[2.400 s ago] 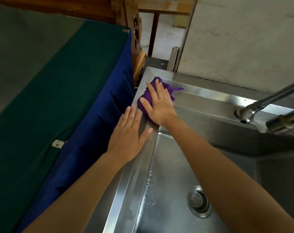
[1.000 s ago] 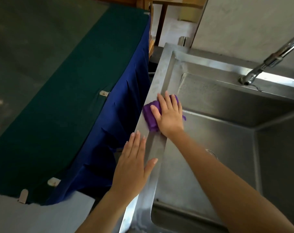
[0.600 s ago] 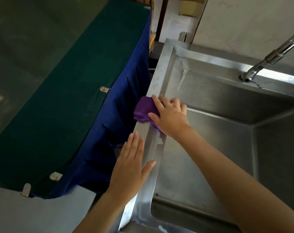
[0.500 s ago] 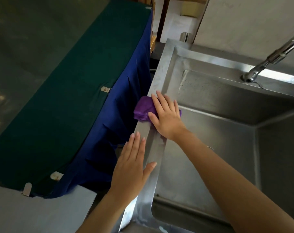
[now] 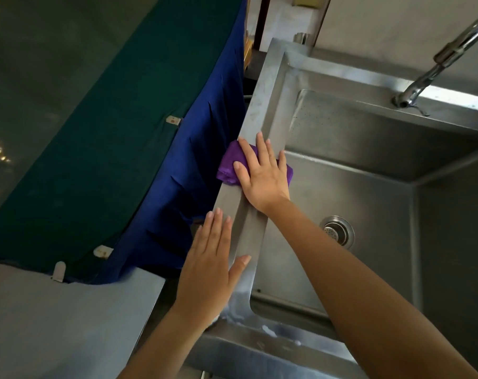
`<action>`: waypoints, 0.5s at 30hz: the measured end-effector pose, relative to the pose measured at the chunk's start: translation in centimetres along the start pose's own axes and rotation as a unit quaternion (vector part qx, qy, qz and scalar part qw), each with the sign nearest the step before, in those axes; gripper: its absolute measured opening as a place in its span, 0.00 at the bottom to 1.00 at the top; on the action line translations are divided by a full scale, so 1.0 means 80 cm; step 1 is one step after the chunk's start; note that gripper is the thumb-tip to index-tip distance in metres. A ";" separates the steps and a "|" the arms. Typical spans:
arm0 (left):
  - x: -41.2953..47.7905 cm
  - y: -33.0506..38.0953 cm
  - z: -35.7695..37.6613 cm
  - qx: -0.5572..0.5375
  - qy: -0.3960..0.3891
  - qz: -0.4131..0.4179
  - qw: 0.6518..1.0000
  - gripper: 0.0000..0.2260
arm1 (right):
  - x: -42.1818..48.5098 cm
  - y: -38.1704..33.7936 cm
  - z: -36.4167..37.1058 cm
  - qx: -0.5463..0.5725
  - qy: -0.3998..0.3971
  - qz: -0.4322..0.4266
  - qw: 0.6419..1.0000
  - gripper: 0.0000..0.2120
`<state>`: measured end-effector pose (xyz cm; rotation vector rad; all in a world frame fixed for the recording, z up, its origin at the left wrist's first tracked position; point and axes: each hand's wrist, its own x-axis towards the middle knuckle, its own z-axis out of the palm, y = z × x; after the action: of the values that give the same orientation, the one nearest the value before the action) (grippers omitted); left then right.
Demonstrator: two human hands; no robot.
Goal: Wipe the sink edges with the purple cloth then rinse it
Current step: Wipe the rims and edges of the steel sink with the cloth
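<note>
A steel sink [image 5: 262, 99] fills the right of the head view, its left rim running from top centre down to the near corner. The purple cloth [image 5: 228, 166] lies bunched on that left rim, about halfway along. My right hand [image 5: 262, 176] presses flat on the cloth, fingers spread and pointing away from me, covering most of it. My left hand [image 5: 209, 269] lies flat and open on the same rim, nearer to me, holding nothing. The tap [image 5: 434, 67] hangs over the far right rim, with no water visible.
A table draped in green cloth [image 5: 95, 119] with a blue skirt [image 5: 205, 149] stands close against the sink's left side. A grey counter surface [image 5: 54, 318] is at the near left. The drain strainer [image 5: 336, 232] sits in the basin floor.
My right hand slid the cloth along the left rim from the far corner toward me, then kept rubbing it about halfway along. My left hand stayed flat on the rim.
</note>
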<state>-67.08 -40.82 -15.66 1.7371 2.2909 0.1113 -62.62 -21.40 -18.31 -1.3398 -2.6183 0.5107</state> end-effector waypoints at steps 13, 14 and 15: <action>-0.045 -0.009 0.012 -0.021 0.010 0.001 1.000 0.33 | -0.066 -0.046 -0.001 -0.013 0.131 0.128 0.983 0.30; -0.045 -0.008 0.012 -0.022 0.012 0.001 1.000 0.33 | -0.067 -0.051 0.001 -0.013 0.126 0.136 0.983 0.29; -0.045 -0.008 0.012 -0.025 0.013 0.000 1.000 0.33 | -0.067 -0.054 0.003 -0.006 0.118 0.142 0.983 0.29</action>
<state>-66.53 -44.57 -16.17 1.7217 2.2860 0.1909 -62.80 -28.09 -16.85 -1.6754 -2.2600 0.3459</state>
